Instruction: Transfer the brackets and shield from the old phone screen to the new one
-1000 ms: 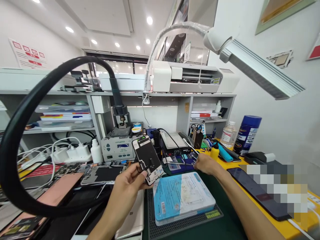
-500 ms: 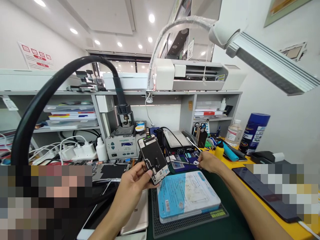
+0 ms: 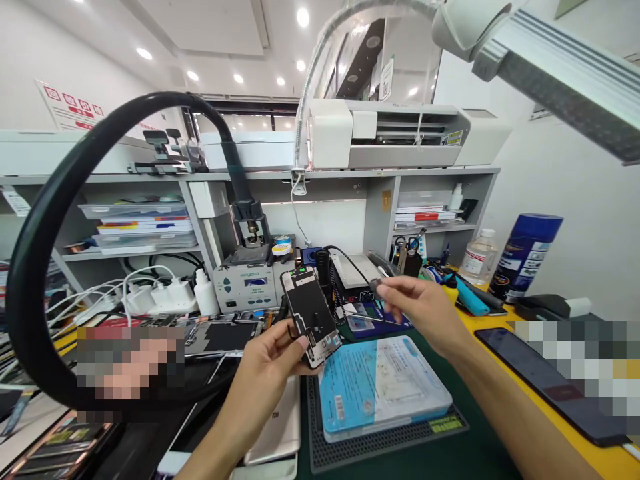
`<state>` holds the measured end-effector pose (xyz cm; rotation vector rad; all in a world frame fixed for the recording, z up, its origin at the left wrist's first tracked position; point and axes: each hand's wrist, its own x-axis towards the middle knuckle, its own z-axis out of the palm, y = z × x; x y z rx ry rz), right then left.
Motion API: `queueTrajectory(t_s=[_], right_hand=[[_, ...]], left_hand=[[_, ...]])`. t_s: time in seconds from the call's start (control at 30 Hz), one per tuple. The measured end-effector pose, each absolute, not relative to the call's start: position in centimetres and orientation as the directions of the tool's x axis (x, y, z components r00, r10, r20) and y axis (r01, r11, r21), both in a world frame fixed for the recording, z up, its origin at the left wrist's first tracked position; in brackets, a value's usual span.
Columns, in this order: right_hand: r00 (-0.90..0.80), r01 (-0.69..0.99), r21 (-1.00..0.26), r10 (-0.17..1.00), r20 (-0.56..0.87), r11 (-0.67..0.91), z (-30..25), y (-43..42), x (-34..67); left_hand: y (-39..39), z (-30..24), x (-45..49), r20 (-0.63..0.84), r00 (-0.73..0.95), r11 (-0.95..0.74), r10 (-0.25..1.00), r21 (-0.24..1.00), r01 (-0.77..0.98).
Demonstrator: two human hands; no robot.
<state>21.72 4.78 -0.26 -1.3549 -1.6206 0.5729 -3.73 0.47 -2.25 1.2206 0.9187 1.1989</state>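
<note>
My left hand point(image 3: 280, 353) pinches a phone screen assembly point(image 3: 315, 317) by its lower left edge, tilted, with its dark back and metal strips facing me. Between the thumb and fingers of my right hand point(image 3: 413, 303) is a small dark grey piece point(image 3: 375, 285), too small to name. That hand is raised above the far right corner of a blue and white plastic box point(image 3: 385, 390). The box lies on a dark grid mat point(image 3: 320, 453). Behind the box, a thin metal tool point(image 3: 377, 317) lies by a blue tray.
A black hose point(image 3: 75, 153) loops across the left side. A gold phone point(image 3: 280, 427) and phone parts lie left of the mat. Farther back stand a grey control station point(image 3: 245, 293) and a flat heating plate point(image 3: 353, 273). A dark phone point(image 3: 545, 387) rests on the yellow right edge.
My right hand has lifted and come slightly toward me, now with a small dark piece in its fingers. My left hand still holds the screen assembly in nearly the same place.
</note>
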Motion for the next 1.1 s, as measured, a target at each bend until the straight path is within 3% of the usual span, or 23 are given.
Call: queueTrajectory(t_s=[0.13,0.23,0.57,0.9,1.1], right_hand=[[-0.184,0.324,-0.897,0.95,0.253,0.301,-0.5,2.9,19.0],[-0.214,0.25,-0.929,0.952,0.221,0.272,-0.5,2.2,17.8],[-0.189,0.282,-0.929,0.963,0.192,0.24,-0.7,1.4,16.1],[-0.106,0.299,-0.918,0.966,0.238,0.259,-0.1,1.8,16.6],[-0.217,0.509,-0.839,0.972,0.093,0.194,-0.8,1.6,16.2]], left_hand=[[0.5,-2.1,-3.7,0.036,0.212,0.007,0.977,0.98,-0.198],[0.4,-1.9,-3.5,-0.011,0.227,0.062,0.974,0.974,-0.219],[-0.2,-2.4,-2.4,-0.124,0.336,0.22,0.934,0.939,-0.264],[-0.8,-2.6,-1.5,-0.284,0.466,0.462,0.838,0.824,-0.328],[-0.9,-4.1,-1.3,-0.387,0.447,0.561,0.807,0.74,-0.372]])
